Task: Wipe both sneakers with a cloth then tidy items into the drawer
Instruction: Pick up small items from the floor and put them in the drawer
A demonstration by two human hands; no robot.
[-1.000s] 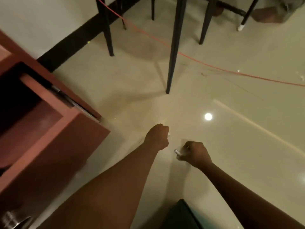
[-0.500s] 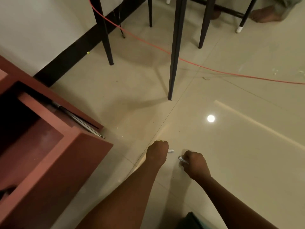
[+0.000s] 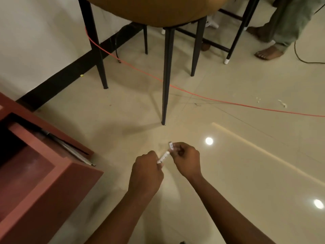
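Above the glossy floor [image 3: 246,173], a thin white stick [image 3: 163,156] is pinched in the curled grip of the left hand [image 3: 146,171], and a small white piece [image 3: 171,146] is pinched in the grip of the right hand [image 3: 187,160]. Their ends lie together; whether they touch cannot be told. Dark print on both is too small to be read. The red-brown drawer [image 3: 58,187] is pulled open at the left, its front corner near the left forearm. Open floor is seen to the right and ahead, up to a black chair leg [image 3: 166,76] and an orange cable [image 3: 228,103].
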